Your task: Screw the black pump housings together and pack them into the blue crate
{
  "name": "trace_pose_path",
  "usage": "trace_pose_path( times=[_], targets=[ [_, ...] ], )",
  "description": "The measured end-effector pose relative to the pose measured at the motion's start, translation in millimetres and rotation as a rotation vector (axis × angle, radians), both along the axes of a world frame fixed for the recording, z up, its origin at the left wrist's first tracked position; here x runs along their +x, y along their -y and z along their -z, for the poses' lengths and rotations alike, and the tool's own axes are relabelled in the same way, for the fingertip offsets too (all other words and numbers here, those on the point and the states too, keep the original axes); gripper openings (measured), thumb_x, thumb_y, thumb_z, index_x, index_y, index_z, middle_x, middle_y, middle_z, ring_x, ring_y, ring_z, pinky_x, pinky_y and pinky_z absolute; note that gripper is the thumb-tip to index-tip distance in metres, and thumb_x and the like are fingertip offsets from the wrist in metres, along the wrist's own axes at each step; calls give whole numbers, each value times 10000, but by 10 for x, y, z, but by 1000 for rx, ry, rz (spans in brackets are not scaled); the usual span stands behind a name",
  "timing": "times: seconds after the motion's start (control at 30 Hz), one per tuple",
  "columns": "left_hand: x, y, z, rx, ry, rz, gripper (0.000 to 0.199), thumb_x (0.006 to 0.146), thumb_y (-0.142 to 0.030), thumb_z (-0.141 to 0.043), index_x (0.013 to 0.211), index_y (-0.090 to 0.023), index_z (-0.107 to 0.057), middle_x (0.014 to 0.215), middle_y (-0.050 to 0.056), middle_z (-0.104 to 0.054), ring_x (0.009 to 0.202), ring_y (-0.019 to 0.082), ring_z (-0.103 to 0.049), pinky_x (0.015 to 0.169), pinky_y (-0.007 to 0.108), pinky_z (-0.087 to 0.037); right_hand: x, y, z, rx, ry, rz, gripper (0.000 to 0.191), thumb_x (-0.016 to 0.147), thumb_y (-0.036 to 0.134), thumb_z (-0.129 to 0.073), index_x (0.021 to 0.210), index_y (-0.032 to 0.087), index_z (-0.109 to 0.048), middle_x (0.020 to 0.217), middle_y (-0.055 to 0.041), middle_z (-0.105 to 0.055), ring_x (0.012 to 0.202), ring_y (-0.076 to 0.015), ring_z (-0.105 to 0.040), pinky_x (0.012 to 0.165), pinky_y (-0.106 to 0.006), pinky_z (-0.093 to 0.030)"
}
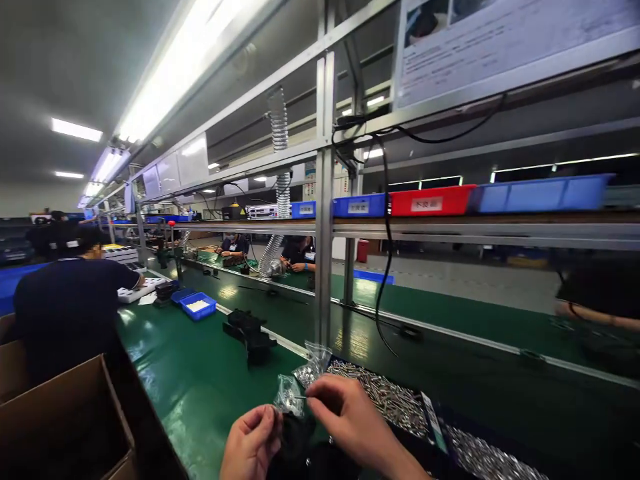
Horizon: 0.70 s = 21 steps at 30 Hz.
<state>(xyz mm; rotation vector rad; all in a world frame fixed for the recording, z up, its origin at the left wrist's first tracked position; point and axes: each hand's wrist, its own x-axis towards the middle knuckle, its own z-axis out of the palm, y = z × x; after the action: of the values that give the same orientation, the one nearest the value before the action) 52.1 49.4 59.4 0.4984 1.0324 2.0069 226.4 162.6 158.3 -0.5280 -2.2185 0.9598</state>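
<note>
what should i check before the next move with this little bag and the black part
1. Left hand grips the black part: ok.
2. Right hand pinches something thin at the small clear bag: ok; what it is, cannot tell.
3. Second clear bag at the screw tray: ok.
4. Screws in tray: ok.
5. Green belt beside the hands bare: ok.
6. Black parts ahead, apart from hands: ok.
</note>
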Motion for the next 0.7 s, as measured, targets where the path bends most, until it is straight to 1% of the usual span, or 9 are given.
trace_pose_path(
  times=[0.03, 0.1, 0.2, 0.37, 0.47, 0.53, 0.6, 0.7],
  targets=[
    [30, 21, -39, -2, -4, -8, 507, 536, -523, -1039, 765, -134, -806, 789, 85, -751, 714, 167, -680, 638, 244, -531, -64, 105, -5, 21, -17, -19, 180, 892, 267, -635, 852, 185, -791, 847, -56, -776, 792, -215, -709, 734, -304, -515],
    [64, 57, -94, 4, -21, -40, 488, 541, -492, -1040, 794, -138, -818, 830, 97, -781, 765, 203, -726, 706, 283, -589, -129, 231, 14, 59, -40, -43, 147, 871, 197, -650, 843, 185, -794, 827, -41, -768, 783, -193, -691, 738, -288, -490],
    [62, 77, -123, 9, -49, -86, 463, 541, -459, -1039, 810, -150, -824, 861, 96, -802, 804, 229, -758, 766, 315, -631, -123, 264, 77, 74, -69, -55, 145, 850, 134, -658, 831, 183, -792, 801, -24, -762, 756, -169, -673, 736, -273, -468],
    [16, 40, -143, -47, -100, -22, 463, 517, -438, -1045, 780, -133, -816, 831, 108, -795, 793, 252, -761, 730, 323, -636, -110, 209, 126, 73, -102, -75, 154, 840, 114, -645, 836, 177, -786, 789, -19, -749, 731, -158, -659, 711, -266, -454],
    [84, 6, -176, -19, -117, -64, 469, 540, -469, -1037, 775, -132, -812, 798, 97, -777, 748, 219, -731, 689, 288, -601, -115, 208, 119, 74, -95, -73, 162, 863, 148, -623, 821, 183, -776, 794, -27, -739, 747, -174, -656, 715, -283, -455],
    [167, -27, -192, 18, -130, -128, 466, 569, -495, -1024, 773, -137, -807, 753, 73, -750, 684, 176, -689, 637, 250, -556, -118, 212, 129, -8, -88, -92, 159, 885, 203, -626, 825, 189, -772, 807, -34, -749, 772, -194, -676, 737, -298, -478],
    [233, -86, -190, 56, -147, -199, 464, 596, -512, -1013, 784, -144, -804, 719, 47, -722, 627, 132, -634, 589, 210, -495, -134, 201, 170, -159, -82, -148, 157, 893, 277, -650, 851, 190, -774, 839, -46, -770, 812, -222, -711, 767, -312, -516],
    [242, -193, -153, 111, -161, -270, 480, 611, -541, -1005, 770, -143, -790, 683, 29, -689, 596, 97, -575, 583, 184, -445, -197, 153, 270, -368, -101, -240, 212, 886, 375, -686, 904, 186, -780, 898, -73, -790, 885, -268, -746, 814, -336, -563]
  ],
)
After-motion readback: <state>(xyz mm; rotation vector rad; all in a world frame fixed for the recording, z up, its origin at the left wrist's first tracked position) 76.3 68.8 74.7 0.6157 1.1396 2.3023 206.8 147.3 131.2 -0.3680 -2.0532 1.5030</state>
